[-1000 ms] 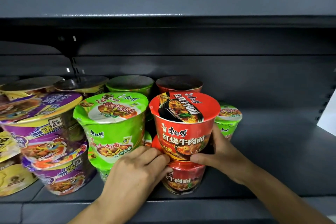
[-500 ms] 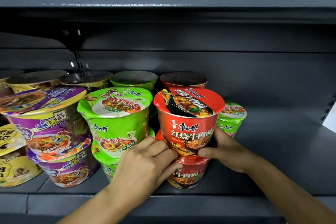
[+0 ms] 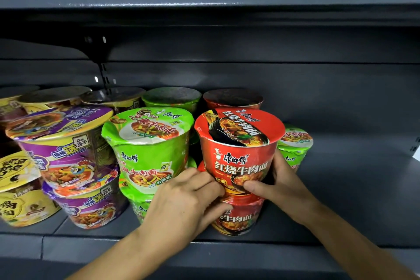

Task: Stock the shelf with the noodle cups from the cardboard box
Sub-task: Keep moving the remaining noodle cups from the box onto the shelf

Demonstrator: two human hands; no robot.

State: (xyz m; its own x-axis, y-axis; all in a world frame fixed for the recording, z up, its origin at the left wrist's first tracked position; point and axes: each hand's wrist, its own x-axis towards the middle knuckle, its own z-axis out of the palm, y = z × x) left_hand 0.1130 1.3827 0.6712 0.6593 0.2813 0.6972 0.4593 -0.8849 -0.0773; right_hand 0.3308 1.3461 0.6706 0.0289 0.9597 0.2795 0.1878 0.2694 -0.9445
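- Top red noodle cup (image 3: 238, 143) sits stacked on a lower red noodle cup (image 3: 236, 216), upright, at the front of the dark grey shelf (image 3: 354, 188).
- Left hand (image 3: 188, 200): fingers curled against the base of the top red noodle cup on its left side, thumb lying across the rim of the lower red cup. Holding it.
- Right hand (image 3: 279, 186): wrapped round the right side of the same cup's base, thumb pressed on its front label. Holding it.
- Just left of the top red noodle cup: green stack (image 3: 147, 143), two cups high, partly hidden low down by the left hand.
- Further left of the red cup: purple stack (image 3: 66, 143), two high, upper cup tilted; beyond that, yellow cups (image 3: 20, 188) at the frame edge.
- Behind the red cup: a second row of lids, one red (image 3: 233, 98), one green (image 3: 171, 96), others yellow-rimmed.
- Right of and behind the red cup: a single green cup (image 3: 294, 143), lower, touching the back of the right hand's fingers or very near; cannot tell which.
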